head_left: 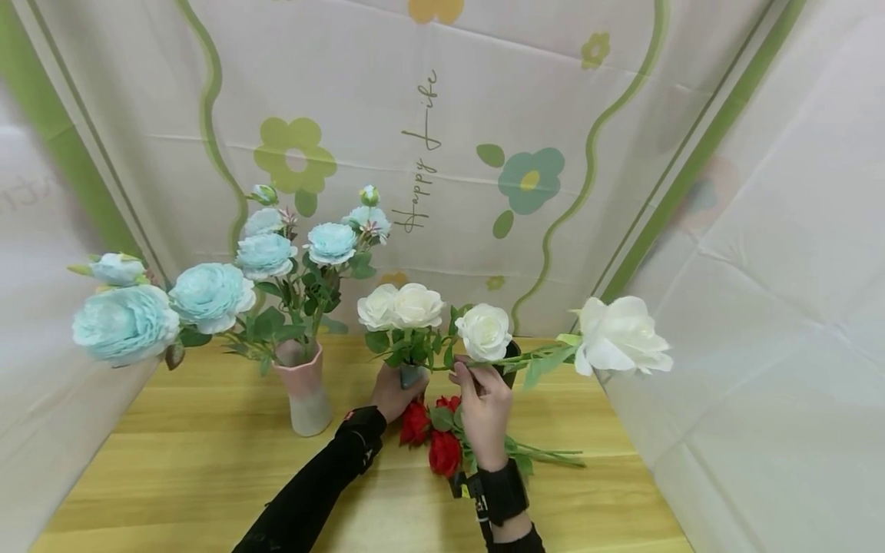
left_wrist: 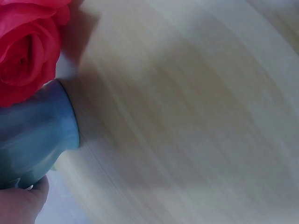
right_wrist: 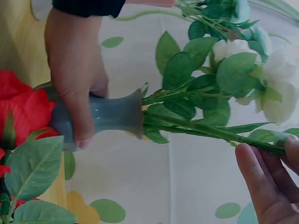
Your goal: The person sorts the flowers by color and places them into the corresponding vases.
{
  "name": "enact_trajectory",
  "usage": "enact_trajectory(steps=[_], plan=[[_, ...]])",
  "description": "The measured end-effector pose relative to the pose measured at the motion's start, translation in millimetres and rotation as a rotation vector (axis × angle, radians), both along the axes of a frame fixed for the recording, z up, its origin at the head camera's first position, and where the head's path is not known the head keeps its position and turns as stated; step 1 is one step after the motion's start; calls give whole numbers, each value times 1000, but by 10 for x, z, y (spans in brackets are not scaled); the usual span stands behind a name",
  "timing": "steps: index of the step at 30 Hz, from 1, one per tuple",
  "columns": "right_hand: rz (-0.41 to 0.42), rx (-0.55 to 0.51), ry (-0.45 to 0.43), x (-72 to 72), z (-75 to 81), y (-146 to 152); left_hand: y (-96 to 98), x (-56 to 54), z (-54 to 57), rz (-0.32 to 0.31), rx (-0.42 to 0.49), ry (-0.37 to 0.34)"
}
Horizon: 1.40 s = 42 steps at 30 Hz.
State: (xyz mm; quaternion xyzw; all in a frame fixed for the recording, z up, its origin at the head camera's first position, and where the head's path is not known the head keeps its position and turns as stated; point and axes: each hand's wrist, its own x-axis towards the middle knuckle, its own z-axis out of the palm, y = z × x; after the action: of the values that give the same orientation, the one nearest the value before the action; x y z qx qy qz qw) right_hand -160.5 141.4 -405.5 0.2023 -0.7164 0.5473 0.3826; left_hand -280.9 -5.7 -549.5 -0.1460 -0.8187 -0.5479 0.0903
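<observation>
My left hand (head_left: 394,393) grips a blue-grey vase (right_wrist: 119,113) round its body, with the thumb along one side. White roses (head_left: 409,306) with green leaves stand in this vase. To its right, my right hand (head_left: 486,411) pinches a green rose stem (right_wrist: 201,127) between thumb and fingers; the stem's lower end runs into the vase mouth. Close above that hand is a white rose (head_left: 484,332), and a larger white rose (head_left: 622,336) reaches out to the right. Red roses (head_left: 445,452) lie on the table between my wrists. In the left wrist view, the vase base (left_wrist: 70,114) shows beside a red rose (left_wrist: 28,56).
A pink and white vase (head_left: 307,392) holding pale blue flowers (head_left: 210,297) stands at the left. Part of a dark container (head_left: 512,361) shows behind my right hand. Printed cloth (head_left: 373,84) walls in the wooden table (head_left: 173,461) at the back and sides.
</observation>
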Motion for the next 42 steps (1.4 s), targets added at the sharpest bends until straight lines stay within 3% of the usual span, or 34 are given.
enact_trajectory(steps=[4, 9, 14, 16, 18, 19, 22, 24, 25, 28, 30, 31, 33, 34, 35, 39, 40, 41, 42], plan=[[-24, 43, 0, -60, -56, -19, 6, -29, -24, 7, -14, -13], [-81, 90, -36, -212, -271, 15, 6, -50, -32, 7, -21, 5], [-71, 161, -188, -316, -374, 51, 4, -46, -8, 3, 5, 27], [-47, 199, -189, -352, -373, 47, 4, -49, -25, 3, 16, 45], [-73, 301, -112, -374, -358, 37, 0, -52, -49, -2, 22, 67], [-126, 427, -12, -397, -353, 33, -1, -55, -65, -3, 18, 75], [-467, 868, 319, -444, -351, 26, -14, -60, -98, -13, 17, 69], [-627, 1014, 469, -459, -357, 27, -22, -68, -123, -20, 4, 48], [-631, 1032, 485, -472, -362, 25, -26, -72, -134, -22, 2, 37], [-347, 827, 315, -538, -359, 11, -35, -82, -156, -27, 2, 16], [-267, 767, 277, -569, -347, 5, -37, -87, -162, -28, 8, 16], [-279, 793, 284, -578, -341, 6, -38, -88, -161, -26, 7, 19], [-393, 941, 345, -580, -329, 16, -39, -90, -158, -23, 5, 18], [-387, 944, 320, -583, -320, 21, -38, -92, -155, -24, 8, 19], [-494, 1069, 385, -578, -310, 29, -38, -93, -152, -27, 7, 16], [-819, 1525, 471, -542, -281, 61, -40, -75, -129, -28, -12, 30], [-878, 1616, 503, -534, -270, 61, -45, -73, -127, -32, -17, 43], [-945, 1708, 594, -526, -265, 61, -49, -73, -123, -34, -17, 61], [-962, 1754, 616, -521, -258, 56, -54, -62, -114, -32, -21, 84]])
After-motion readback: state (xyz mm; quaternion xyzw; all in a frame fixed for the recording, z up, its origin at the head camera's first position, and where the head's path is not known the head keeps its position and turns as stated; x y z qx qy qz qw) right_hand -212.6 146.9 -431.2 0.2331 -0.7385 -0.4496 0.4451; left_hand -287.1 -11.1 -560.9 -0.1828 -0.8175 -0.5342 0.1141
